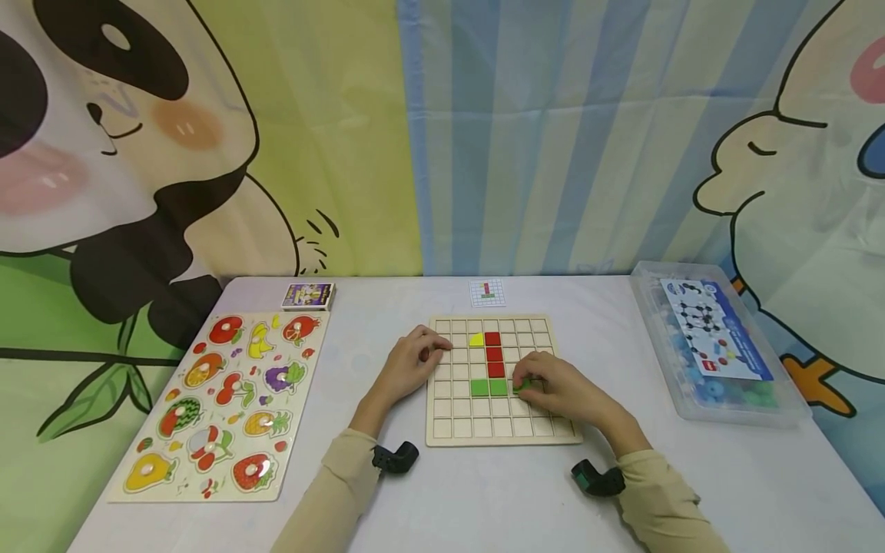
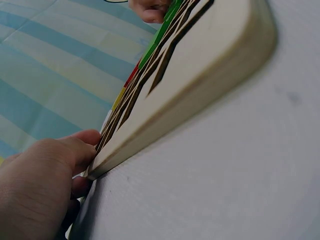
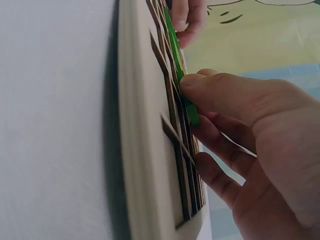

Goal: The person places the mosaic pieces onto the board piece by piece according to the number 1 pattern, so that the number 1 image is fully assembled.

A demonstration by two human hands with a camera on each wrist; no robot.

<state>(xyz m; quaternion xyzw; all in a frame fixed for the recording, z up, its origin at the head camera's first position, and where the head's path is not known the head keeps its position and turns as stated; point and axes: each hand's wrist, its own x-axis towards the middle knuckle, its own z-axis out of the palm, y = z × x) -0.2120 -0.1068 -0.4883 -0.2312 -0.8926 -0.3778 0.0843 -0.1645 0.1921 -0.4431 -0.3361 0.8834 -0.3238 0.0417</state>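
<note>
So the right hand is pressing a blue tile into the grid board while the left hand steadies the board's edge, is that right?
Not quite: the tile under the right hand is green, not blue, as the head view and the right wrist view show. The rest holds: the left hand rests at the grid board's left edge.

I see bare table (image 1: 498,499) between my sleeves; fruit puzzle (image 1: 228,403) crowds my left, plastic box (image 1: 712,346) my right, both well apart from grid board (image 1: 501,430).

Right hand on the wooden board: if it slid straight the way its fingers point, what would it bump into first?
The right hand points left along the board, so probably the two green tiles beside the green tile it pinches.
</note>
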